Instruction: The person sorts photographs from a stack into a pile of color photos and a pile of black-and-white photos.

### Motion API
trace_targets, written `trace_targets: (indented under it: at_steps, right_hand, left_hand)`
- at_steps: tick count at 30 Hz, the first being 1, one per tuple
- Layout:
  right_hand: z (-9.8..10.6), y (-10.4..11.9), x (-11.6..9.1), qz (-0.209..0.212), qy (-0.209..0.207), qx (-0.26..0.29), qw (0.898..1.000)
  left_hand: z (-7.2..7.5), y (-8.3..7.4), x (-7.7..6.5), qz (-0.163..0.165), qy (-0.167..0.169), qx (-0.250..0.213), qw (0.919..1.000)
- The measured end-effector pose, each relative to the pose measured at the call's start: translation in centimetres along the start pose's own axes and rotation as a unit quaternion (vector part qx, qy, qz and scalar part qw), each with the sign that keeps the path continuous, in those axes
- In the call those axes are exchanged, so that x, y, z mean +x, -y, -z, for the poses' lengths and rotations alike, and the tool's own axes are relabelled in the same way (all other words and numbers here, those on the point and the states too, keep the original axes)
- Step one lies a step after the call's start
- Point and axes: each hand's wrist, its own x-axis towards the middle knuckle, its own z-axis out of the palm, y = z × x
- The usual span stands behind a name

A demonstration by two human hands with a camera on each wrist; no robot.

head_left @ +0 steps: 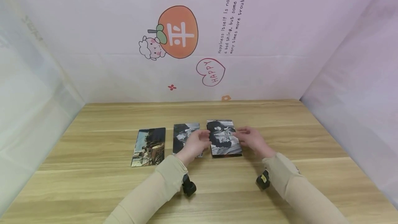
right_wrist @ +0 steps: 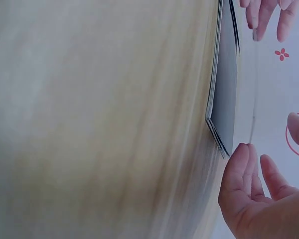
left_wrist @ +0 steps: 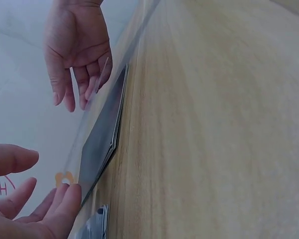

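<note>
Black-and-white on top, the right pile lay flat on the bench, a little short of its far edge and nearer its right edge than the other prints; both wrist views showed thin, slightly uneven layers at its side, which probably explained why a hand stood on either flank, since opposed fingers could keep loose sheets in line without hiding the picture. Relaxed, with thumb parted from fingers, the left hand met or nearly met the pile's left side and pinched nothing; it reached across the middle pile, hiding part of it. Likewise loose, fingers lightly bent and pinching nothing, the right hand stood at the opposite side; whether either set of fingertips pressed inward could not be told. Nearest the bench's left edge, the left photo lay slightly slanted; gaps between all three presumably left room for fingers, and their place well in from both side edges suited two arms reaching from the near edge.
</note>
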Motion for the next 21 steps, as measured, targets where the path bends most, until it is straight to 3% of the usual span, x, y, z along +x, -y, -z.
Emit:
trace_targets:
  at_steps: [5, 12, 21]
  right_hand:
    - [-0.1, 0.1, 0.0, 0.000, -0.008, -0.004, 1.000]
    - [-0.7, -0.1, 0.2, 0.000, -0.009, 0.011, 1.000]
    - [-1.8, 0.2, 0.3, -0.009, -0.012, 0.042, 0.999]
  left_hand:
    - [0.1, 0.0, 0.1, -0.014, -0.021, -0.023, 0.9994]
    - [0.3, 0.2, 0.1, -0.010, -0.043, -0.025, 0.9987]
    - [1.4, 1.0, 0.1, 0.005, -0.035, -0.062, 0.9974]
